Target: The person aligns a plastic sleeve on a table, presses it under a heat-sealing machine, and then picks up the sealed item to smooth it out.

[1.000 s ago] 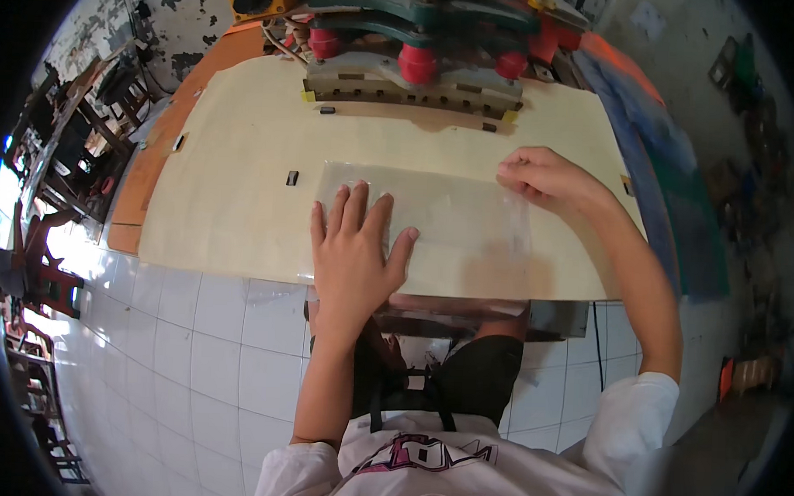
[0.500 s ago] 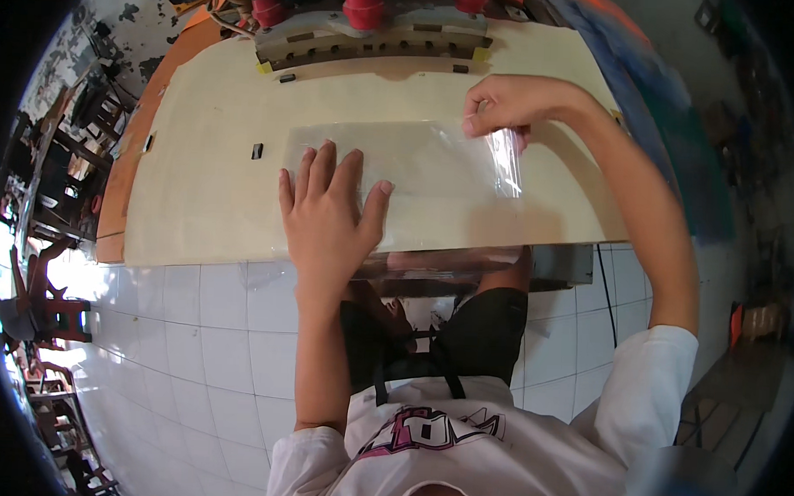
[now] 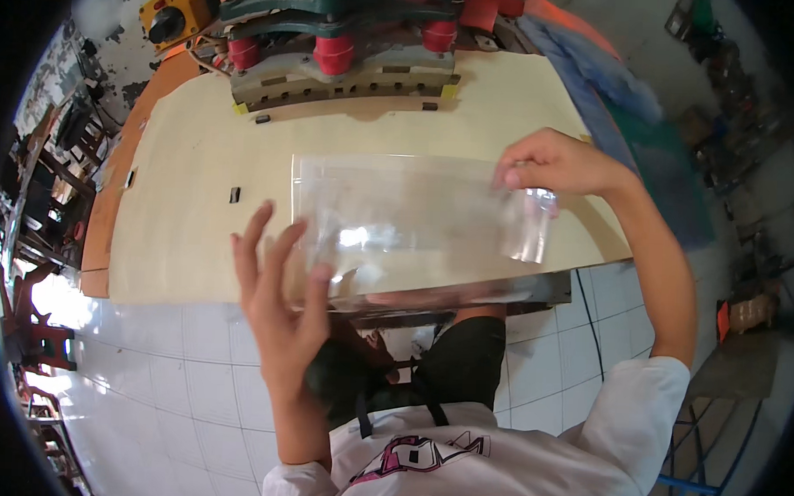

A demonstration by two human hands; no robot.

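Note:
A clear, shiny plastic sheet or bag stretches over the cream-covered table, and its lower part reaches down past the near edge. At its upper right, my right hand pinches the plastic, which bends and catches light below the fingers. My left hand is raised by the lower left corner of the plastic, fingers spread and slightly blurred; I cannot tell if it touches the film. Whether the plastic is a single layer or a bag is unclear.
A heavy machine with green arms and red cylinders stands at the table's far side. Beside it is a yellow box with a black knob. Small dark blocks lie on the table. Blue cloth hangs at the right.
My left hand has lifted off the plastic and moved toward me and left. My right hand keeps its pinch, slightly more to the right. The view has shifted, showing more of the machine.

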